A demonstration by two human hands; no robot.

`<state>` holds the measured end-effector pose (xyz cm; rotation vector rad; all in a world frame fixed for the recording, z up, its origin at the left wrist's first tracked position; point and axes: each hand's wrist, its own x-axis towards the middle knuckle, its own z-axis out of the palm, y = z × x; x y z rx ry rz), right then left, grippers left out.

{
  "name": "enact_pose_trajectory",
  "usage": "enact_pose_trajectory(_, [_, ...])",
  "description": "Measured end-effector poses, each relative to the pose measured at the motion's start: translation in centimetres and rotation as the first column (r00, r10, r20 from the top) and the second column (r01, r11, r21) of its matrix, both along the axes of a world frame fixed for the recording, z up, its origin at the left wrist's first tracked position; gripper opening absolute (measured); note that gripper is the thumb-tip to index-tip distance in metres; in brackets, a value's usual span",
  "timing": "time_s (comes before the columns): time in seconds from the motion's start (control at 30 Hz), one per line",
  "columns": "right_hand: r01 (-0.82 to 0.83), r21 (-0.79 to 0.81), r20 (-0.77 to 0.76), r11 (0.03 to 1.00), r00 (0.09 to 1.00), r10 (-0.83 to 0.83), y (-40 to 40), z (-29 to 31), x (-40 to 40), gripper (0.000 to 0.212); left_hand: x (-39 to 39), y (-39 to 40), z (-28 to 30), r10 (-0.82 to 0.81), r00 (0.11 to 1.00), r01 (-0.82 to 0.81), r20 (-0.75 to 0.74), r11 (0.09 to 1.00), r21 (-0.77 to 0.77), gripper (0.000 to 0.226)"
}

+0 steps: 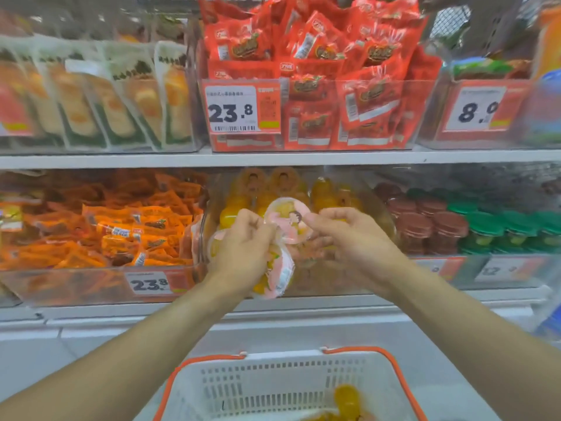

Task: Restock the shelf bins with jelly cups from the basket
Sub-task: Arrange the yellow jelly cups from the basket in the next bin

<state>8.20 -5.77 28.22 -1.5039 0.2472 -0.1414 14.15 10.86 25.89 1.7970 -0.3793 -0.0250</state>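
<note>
Both my hands are raised in front of the clear middle bin [384, 208] on the lower shelf, which holds several orange jelly cups [321, 189]. My left hand [243, 250] grips pink-lidded jelly cups, one [279, 278] hanging below its palm. My right hand [349, 235] pinches the edge of another pink-lidded cup [287, 221] held between the two hands, its lid facing me. Below stands the white basket [273, 384] with orange handles; an orange jelly cup [347, 399] lies in it at the bottom right.
Left of the jelly bin is a bin of orange snack packets [121, 232]; to its right stand brown- and green-lidded cups [455, 229]. The upper shelf carries red packets [334, 71] and white-green packs [106, 95]. A white shelf ledge [273, 326] runs between bin and basket.
</note>
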Motion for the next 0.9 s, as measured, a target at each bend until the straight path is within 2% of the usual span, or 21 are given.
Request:
enact_pose_trajectory(0.07, [0.083, -0.016, 0.030, 0.996, 0.996, -0.083, 0.7, -0.3, -0.1, 0.048, -0.4, -0.9, 0.1, -0.015, 1.000, 0.015, -0.008, 1.000, -0.026, 0.013])
enact_pose_trajectory(0.2, [0.141, 0.059, 0.032, 0.988, 0.989, -0.143, 1.5, -1.1, 0.8, 0.027, -0.6, -2.4, -0.1, -0.065, 0.998, 0.065, 0.001, 0.997, -0.040, 0.016])
enact_pose_trajectory(0.33, [0.315, -0.141, 0.149, 0.938, 0.944, -0.295, 0.0, -1.4, 2.8, 0.018, 0.1, -3.3, -0.6, -0.045, 0.994, 0.035, -0.104, 0.995, -0.097, 0.025])
enact_pose_trajectory(0.4, [0.401, -0.233, 0.201, 0.886, 0.911, -0.359, -1.3, -1.3, 4.4, 0.017, 0.4, -3.6, -0.9, -0.032, 0.987, 0.015, -0.156, 0.994, -0.111, 0.014])
enact_pose_trajectory(0.53, [0.514, -0.425, 0.169, 0.746, 0.854, -0.492, -3.7, -0.5, 8.1, 0.031, 1.2, -3.7, -1.9, -0.033, 0.973, 0.003, -0.229, 0.992, -0.129, 0.017])
enact_pose_trajectory(0.63, [0.502, -0.568, 0.077, 0.652, 0.821, -0.565, -4.8, 0.0, 10.9, 0.003, 1.3, -3.6, -1.7, -0.032, 0.961, -0.013, -0.276, 0.987, -0.160, 0.017])
enact_pose_trajectory(0.77, [0.341, -0.775, -0.002, 0.533, 0.841, -0.541, -5.8, -0.3, 14.3, 0.028, 1.3, -3.3, -1.4, -0.004, 0.954, -0.059, -0.300, 0.978, -0.200, 0.015])
enact_pose_trajectory(0.9, [0.289, -0.836, -0.022, 0.467, 0.832, -0.554, -5.9, -0.6, 15.4, 0.024, 1.1, -3.1, -0.9, 0.025, 0.949, -0.095, -0.315, 0.973, -0.210, 0.016])
